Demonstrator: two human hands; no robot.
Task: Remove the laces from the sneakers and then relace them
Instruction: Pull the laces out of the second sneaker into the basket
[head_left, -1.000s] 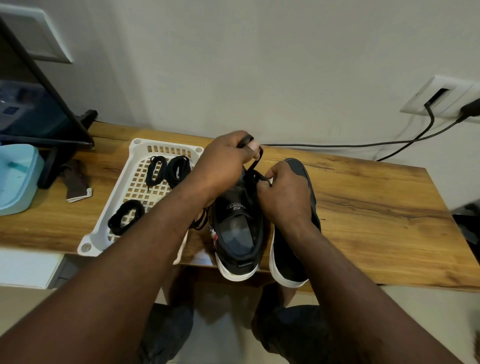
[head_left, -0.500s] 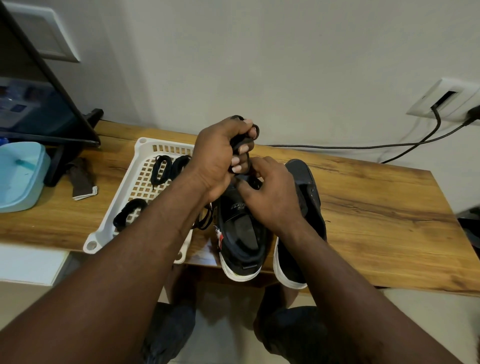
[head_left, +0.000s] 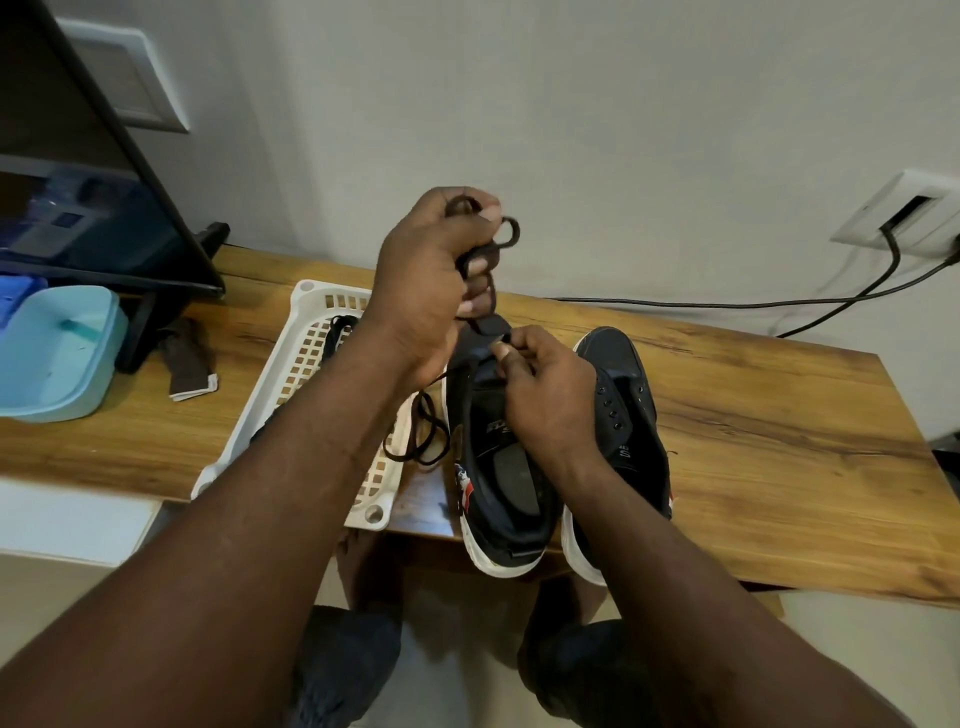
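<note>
Gripping the lace (head_left: 498, 248), left hand (head_left: 426, 280) is raised above the sneaker (head_left: 493, 467).

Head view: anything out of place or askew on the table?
Nothing spilled or damaged. The left sneaker and right sneaker overhang the table's front edge at the heels, as does the white basket's near corner; tugs on the lace might shift them off.

sneakers (head_left: 498, 499) (head_left: 631, 410) 2 | hands (head_left: 421, 291) (head_left: 545, 395) 2 | basket (head_left: 306, 301) 1 | blue tub (head_left: 57, 353) 1 | monitor (head_left: 78, 208) 1 | cables (head_left: 675, 303) (head_left: 889, 265) 2
</note>
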